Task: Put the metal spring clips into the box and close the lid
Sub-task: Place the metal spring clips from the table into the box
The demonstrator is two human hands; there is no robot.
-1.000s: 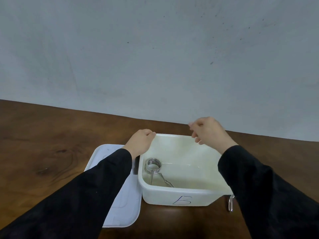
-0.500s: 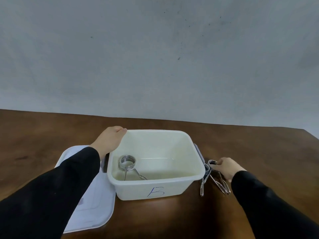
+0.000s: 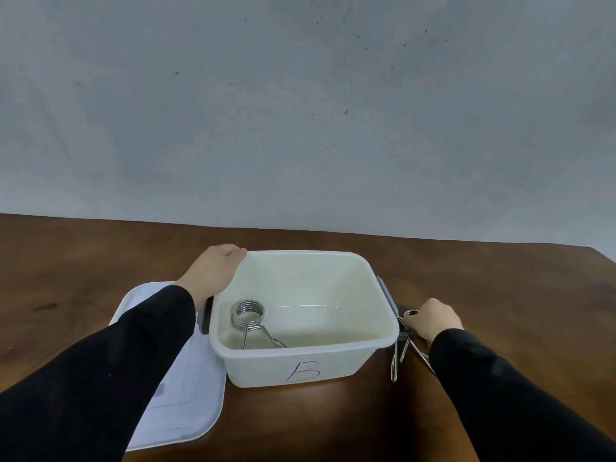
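A white plastic box (image 3: 333,365) marked "B" stands open on the wooden table. One metal spring clip (image 3: 250,318) lies inside it at the left. My left hand (image 3: 213,271) rests on the box's far left corner rim. Two more spring clips (image 3: 401,345) lie on the table just right of the box. My right hand (image 3: 433,318) is down on them, fingers closed around the coil of one. The white lid (image 3: 180,395) lies flat on the table left of the box, partly under my left sleeve.
The brown wooden table (image 3: 500,278) runs back to a plain grey wall (image 3: 300,111). Its right edge shows at the far right. A grey latch (image 3: 386,291) hangs on the box's right side.
My right hand left the box's far rim and dropped to the clips on the table at the right, where it has closed on one. The view shifted right. My left hand stayed on the rim.
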